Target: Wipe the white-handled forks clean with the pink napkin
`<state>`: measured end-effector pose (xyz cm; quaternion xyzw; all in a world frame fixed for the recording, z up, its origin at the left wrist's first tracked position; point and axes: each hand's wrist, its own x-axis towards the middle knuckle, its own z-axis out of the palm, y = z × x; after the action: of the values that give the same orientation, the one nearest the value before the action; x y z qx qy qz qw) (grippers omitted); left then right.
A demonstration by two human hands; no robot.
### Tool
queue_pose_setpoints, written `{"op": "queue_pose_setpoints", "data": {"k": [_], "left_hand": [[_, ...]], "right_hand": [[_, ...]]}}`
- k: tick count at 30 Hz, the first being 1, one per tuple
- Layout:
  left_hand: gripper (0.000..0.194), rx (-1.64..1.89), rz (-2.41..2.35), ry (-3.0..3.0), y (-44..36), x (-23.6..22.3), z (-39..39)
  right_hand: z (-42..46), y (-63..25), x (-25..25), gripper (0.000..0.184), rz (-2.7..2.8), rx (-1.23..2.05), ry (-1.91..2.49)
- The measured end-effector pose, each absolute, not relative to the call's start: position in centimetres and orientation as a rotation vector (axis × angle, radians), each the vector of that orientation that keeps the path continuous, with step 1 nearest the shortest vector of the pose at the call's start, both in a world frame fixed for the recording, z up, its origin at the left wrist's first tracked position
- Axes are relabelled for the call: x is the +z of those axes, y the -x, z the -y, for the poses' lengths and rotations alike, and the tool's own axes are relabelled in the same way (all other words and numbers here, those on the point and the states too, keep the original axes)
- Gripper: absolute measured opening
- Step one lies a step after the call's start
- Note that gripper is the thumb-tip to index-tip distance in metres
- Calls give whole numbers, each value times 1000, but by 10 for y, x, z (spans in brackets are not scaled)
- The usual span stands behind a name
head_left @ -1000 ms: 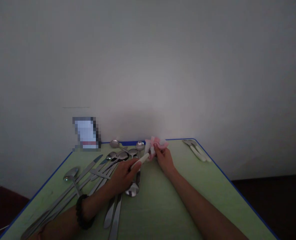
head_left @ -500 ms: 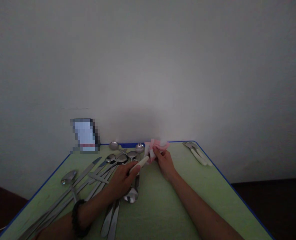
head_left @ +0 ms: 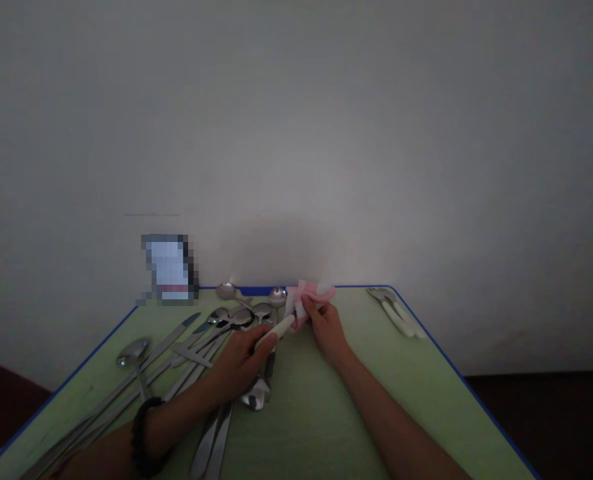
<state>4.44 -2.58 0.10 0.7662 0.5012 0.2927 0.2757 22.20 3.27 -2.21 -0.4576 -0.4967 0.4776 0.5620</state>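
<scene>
My left hand (head_left: 241, 357), with a dark band at the wrist, is closed around the white handle of a piece of cutlery (head_left: 279, 329). Its far end goes into a pink and white cloth (head_left: 299, 303), so I cannot tell which kind it is. My right hand (head_left: 326, 330) pinches that cloth around the hidden end, thumb on top. Beneath and beside my left hand lie several metal spoons (head_left: 241, 316) and table knives (head_left: 176, 337), some overlapping. Another spoon (head_left: 257, 395) lies just below the left hand.
White-handled forks (head_left: 396, 319) lie side by side at the table's back right. A blurred-out upright device (head_left: 169, 263) leans at the back left. One more large spoon (head_left: 133, 352) rests on the left. The green table (head_left: 366, 427) has a blue edge and meets a wall.
The view has shifted slightly, moving things a little on the picture. Both hands keep their grip on the white-handled piece and the cloth, with little visible change.
</scene>
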Motion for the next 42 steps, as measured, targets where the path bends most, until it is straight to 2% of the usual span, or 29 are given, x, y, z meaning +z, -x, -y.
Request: {"op": "queue_pose_setpoints", "data": {"k": [14,26,38,42], "left_hand": [[40,777,-1342,-2065,-46,0,28],[33,930,-1284,-1927,-45,-4,29],[25,917,-1265,-1986,-47,-2,32],[25,886,-1242,-1991,-45,-3,32]], "right_hand": [[-29,-223,-21,39,1239,1062,1116],[-31,-221,-27,38,1239,1094,1057],[-35,-220,-35,19,1125,1194,976],[-36,-218,-36,19,1081,1246,934]]}}
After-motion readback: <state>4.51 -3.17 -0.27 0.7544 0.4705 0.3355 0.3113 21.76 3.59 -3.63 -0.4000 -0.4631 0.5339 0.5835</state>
